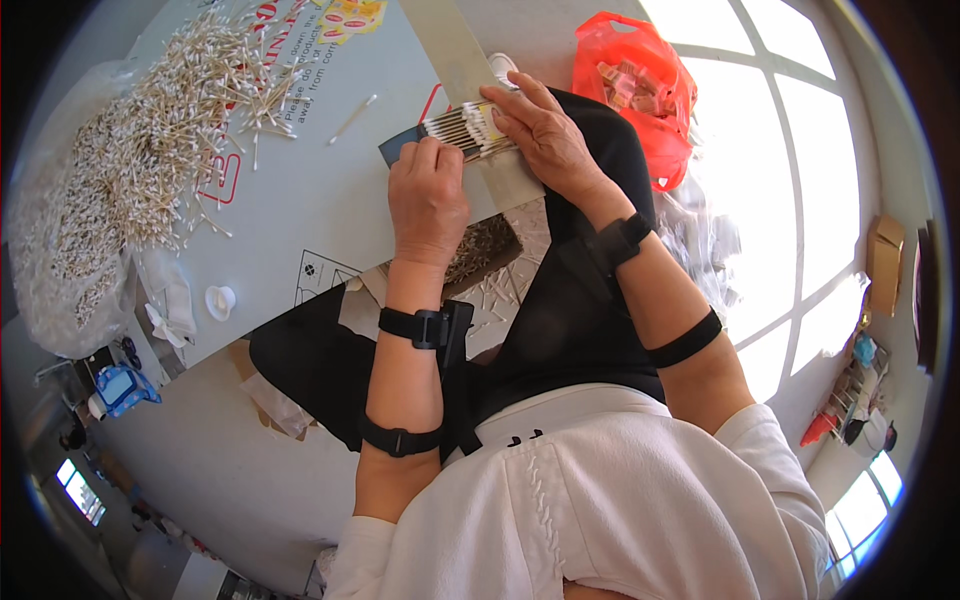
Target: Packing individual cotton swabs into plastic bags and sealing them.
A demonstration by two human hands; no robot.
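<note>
A small flat box (402, 146) with a dark blue end lies on the table near its edge. Side by side on it is a row of cotton swabs (462, 131), their white tips toward the right. My left hand (430, 200) is closed in a pinch at the left end of the row; anything between its fingertips is hidden. Over the right end, my right hand (548, 138) grips the box, its fingers reaching across a yellow and white part. One loose cotton swab (353, 119) lies on the table just beyond.
A big heap of cotton swabs (165, 140) spills from a clear plastic bag (50, 290) on the left of the grey table (330, 200). Below the table edge, a carton (500, 252) holds more swabs. A red plastic bag (668, 135) stands beyond my right knee.
</note>
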